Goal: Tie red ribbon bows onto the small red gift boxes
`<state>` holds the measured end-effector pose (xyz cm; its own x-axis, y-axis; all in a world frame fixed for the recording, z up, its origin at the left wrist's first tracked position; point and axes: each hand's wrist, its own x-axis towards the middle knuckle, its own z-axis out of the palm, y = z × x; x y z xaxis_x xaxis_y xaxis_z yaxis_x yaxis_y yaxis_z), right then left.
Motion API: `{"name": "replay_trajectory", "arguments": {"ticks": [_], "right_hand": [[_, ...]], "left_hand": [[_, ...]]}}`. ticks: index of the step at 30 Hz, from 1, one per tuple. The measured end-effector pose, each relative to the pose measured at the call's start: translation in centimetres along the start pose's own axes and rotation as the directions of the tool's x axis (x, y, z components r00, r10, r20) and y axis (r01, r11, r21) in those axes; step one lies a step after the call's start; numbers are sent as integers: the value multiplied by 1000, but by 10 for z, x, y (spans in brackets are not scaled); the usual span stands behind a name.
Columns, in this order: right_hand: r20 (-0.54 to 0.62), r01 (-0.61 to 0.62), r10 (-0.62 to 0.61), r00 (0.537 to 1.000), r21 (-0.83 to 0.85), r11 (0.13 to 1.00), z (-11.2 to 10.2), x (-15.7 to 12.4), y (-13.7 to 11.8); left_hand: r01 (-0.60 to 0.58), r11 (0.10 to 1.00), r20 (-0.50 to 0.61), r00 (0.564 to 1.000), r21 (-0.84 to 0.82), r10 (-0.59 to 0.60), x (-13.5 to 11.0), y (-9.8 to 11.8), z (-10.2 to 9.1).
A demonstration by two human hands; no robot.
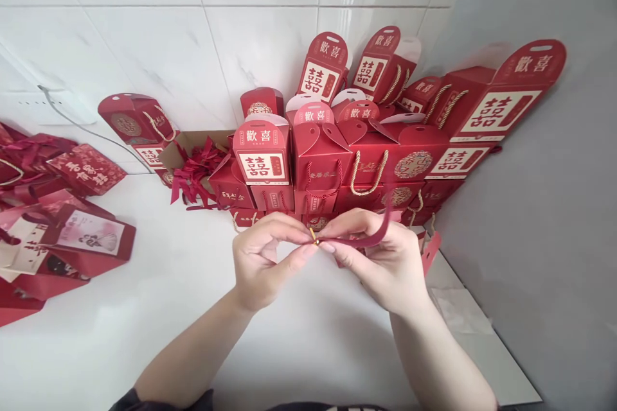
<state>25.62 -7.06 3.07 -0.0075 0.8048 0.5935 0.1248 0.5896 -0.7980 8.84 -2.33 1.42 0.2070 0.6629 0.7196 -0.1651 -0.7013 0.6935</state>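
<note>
Both hands meet in the middle of the view, above the white table. My left hand [270, 257] is closed in a pinch on a small gold-coloured piece [313, 235], thin and short; its exact kind is too small to make out. Thumb and forefinger of my right hand [378, 257] pinch a dark red ribbon [378, 236] right beside that gold piece. The ribbon's free end curves up over the right hand's knuckles. Whether the ribbon passes through the gold piece is hidden by the fingertips.
Stacked red gift boxes [263, 154] with rope handles stand against the tiled wall. An open cardboard box [186, 139] holds dark red ribbon bows [197, 170]. More red boxes [96, 231] lie at the left on the white table [159, 308]. A grey wall [544, 218] bounds the right.
</note>
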Motion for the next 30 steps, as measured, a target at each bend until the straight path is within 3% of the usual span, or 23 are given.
{"name": "replay_trajectory", "arguments": {"ticks": [6,11,14,18,21,27,30], "right_hand": [[-12,5,-5,1000,7,1000,-19,5,0],[-196,-65,45,980,-98,993,-47,4,-1],[-295,-85,41,954,-138,987,-62,1,-2],[-302,-112,49,952,-197,974,-71,-3,-4],[-262,-124,65,963,-215,969,-68,-4,-6],[-96,-100,75,993,-294,951,-58,0,-2],[10,-74,82,997,-337,939,-52,3,2]], "left_hand": [[115,993,74,991,25,-116,12,3,21],[120,987,205,969,112,-141,20,-18,42],[78,940,328,925,332,-193,14,-45,56],[87,873,450,830,480,-330,0,-73,63],[59,873,499,801,483,-330,-2,-77,48],[-108,829,516,824,548,-234,1,-63,-21],[-196,792,546,814,578,-197,-4,-52,-44]]}}
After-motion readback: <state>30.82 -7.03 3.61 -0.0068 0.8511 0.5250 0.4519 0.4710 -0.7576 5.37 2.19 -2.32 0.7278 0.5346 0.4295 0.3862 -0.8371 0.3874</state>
